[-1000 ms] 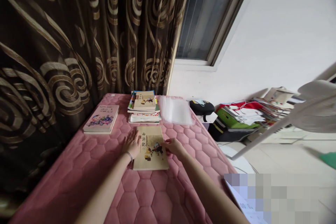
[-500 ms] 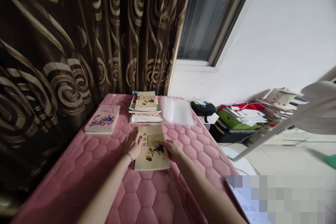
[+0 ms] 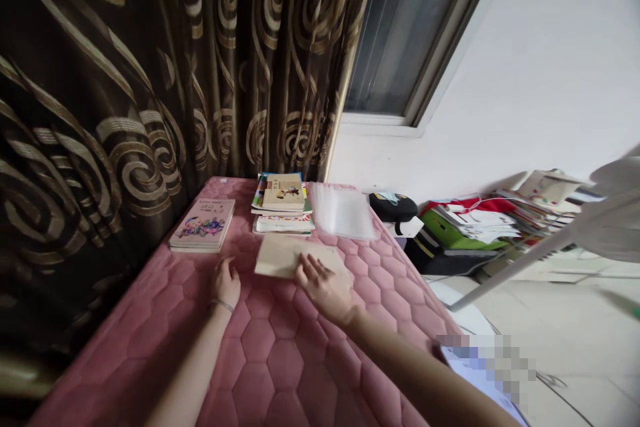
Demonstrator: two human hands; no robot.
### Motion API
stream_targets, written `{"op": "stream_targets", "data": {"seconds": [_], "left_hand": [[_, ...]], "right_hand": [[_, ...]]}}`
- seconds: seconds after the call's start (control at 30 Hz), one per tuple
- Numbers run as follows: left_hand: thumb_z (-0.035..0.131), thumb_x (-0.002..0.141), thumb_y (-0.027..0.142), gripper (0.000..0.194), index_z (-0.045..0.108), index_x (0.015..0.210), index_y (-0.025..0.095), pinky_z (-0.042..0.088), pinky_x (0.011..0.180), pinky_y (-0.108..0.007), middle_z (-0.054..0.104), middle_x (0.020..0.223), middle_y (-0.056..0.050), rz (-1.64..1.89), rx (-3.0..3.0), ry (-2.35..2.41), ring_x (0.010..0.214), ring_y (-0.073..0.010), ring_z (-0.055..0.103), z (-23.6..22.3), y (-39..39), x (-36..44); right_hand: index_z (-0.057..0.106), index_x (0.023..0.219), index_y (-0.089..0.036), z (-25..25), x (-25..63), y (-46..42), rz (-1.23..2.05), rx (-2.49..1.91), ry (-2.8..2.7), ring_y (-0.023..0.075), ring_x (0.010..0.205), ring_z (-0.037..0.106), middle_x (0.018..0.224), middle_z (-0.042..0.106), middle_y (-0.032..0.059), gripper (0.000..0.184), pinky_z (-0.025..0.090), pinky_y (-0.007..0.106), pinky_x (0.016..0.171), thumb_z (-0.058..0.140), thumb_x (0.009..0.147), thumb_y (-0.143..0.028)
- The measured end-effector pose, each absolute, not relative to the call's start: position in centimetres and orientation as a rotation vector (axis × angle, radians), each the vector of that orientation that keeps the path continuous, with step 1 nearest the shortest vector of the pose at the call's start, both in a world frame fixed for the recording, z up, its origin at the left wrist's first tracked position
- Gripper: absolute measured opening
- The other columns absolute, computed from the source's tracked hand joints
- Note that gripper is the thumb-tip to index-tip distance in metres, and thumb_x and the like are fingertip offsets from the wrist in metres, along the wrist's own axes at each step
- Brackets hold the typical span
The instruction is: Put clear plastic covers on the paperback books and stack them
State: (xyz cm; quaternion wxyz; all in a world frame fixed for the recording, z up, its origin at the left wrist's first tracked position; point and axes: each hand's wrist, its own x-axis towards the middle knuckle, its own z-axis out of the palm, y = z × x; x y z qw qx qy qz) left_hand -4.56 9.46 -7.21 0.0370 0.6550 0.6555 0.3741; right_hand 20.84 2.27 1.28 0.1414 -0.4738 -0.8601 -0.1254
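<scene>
Lying leftmost on the mattress (image 3: 273, 373), the pink books (image 3: 203, 225) sit near the left hand (image 3: 227, 283), loosely bent with nothing visible in it. The stack (image 3: 284, 195) stands behind the pale book (image 3: 277, 256), which lies under the right hand (image 3: 324, 287), fingers spread across it; whether that hand grips cannot be told. With only one hand on it, the book could skid on the quilting; a push backward could jolt the stack or, rightward, the plastic sleeves (image 3: 345, 212).
</scene>
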Motion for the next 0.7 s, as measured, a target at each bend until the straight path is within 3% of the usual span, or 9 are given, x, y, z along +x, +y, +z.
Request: {"op": "stream_targets", "data": {"seconds": [0.1,0.2,0.37,0.5,0.7], "left_hand": [[0.036,0.086,0.018,0.031,0.059,0.106,0.019,0.048,0.095,-0.037,0.066,0.109,-0.01,1.089,1.976,1.937,0.105,-0.0212,0.06,-6.8,9.1,-4.3],[0.038,0.088,0.024,0.028,0.061,0.103,0.022,0.049,0.095,-0.038,0.067,0.107,-0.007,1.076,2.054,1.804,0.104,-0.0201,0.061,-6.1,8.5,-3.6],[0.043,0.09,0.027,0.027,0.065,0.105,0.024,0.039,0.107,-0.039,0.054,0.13,-0.005,0.971,2.458,1.434,0.124,-0.0195,0.047,-3.7,5.7,-1.7],[0.055,0.085,0.025,0.026,0.064,0.11,0.026,0.042,0.105,-0.039,0.059,0.125,-0.004,0.637,2.721,1.158,0.121,-0.0201,0.05,-3.0,3.2,-0.3],[0.042,0.092,0.016,0.031,0.063,0.114,0.025,0.045,0.102,-0.036,0.063,0.121,-0.003,0.582,2.838,1.198,0.117,-0.017,0.054,-4.3,2.2,0.0]], "right_hand": [[0.06,0.104,-0.015,-4.6,20.6,1.2,-0.479,-1.212,-2.536,0.0291,0.121,0.051,0.128,0.056,0.0203,0.025,0.047,0.046,0.096,0.042,0.088,-0.007],[0.06,0.103,-0.015,-7.3,21.0,0.7,-0.496,-1.142,-2.502,0.0294,0.125,0.047,0.133,0.051,0.0215,0.022,0.047,0.048,0.097,0.043,0.089,-0.009],[0.061,0.107,-0.012,-6.7,22.0,0.5,-0.416,-1.063,-2.513,0.0298,0.128,0.043,0.133,0.05,0.0232,0.023,0.045,0.047,0.1,0.048,0.088,-0.008],[0.058,0.119,-0.013,-5.6,22.7,0.1,-0.267,-1.042,-2.523,0.0269,0.131,0.038,0.135,0.049,0.0202,0.031,0.042,0.046,0.103,0.045,0.091,-0.008],[0.054,0.128,-0.016,-5.0,23.1,-0.5,-0.002,-1.106,-2.493,0.0201,0.135,0.03,0.139,0.046,0.012,0.037,0.035,0.042,0.109,0.034,0.097,-0.016]]}}
